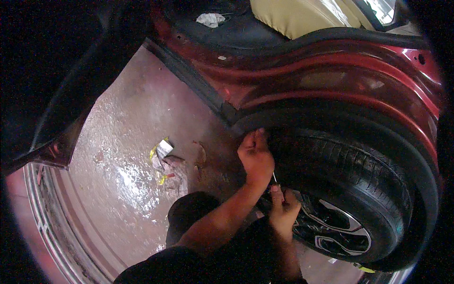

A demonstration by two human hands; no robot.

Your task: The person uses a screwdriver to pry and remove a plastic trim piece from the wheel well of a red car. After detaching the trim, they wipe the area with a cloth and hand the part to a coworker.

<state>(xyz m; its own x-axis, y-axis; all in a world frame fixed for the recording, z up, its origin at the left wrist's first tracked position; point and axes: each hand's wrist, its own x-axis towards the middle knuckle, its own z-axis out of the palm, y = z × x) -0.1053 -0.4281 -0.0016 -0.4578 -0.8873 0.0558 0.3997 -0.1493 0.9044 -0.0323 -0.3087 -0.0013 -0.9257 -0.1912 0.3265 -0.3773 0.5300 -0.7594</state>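
My left hand (256, 158) is up at the front lower end of the black wheel arch trim (265, 114), its fingers bent and pressed together. Whatever they grip, if anything, is hidden. Just below it, my right hand (285, 206) is closed, thumb uppermost, around a thin metal-shafted tool (275, 178). The bright shaft points up toward my left wrist; its handle and tip are out of sight. Right of both hands stands the black tyre (350, 156), on a black and silver alloy wheel (343, 222).
The dark red car body (331, 78) curves over the wheel, and an open door (56, 94) fills the left. Crumpled wrappers (171, 170) lie on the shiny wet-looking floor (127, 142). Inside the car are a tan seat (302, 16) and crumpled white paper (211, 19).
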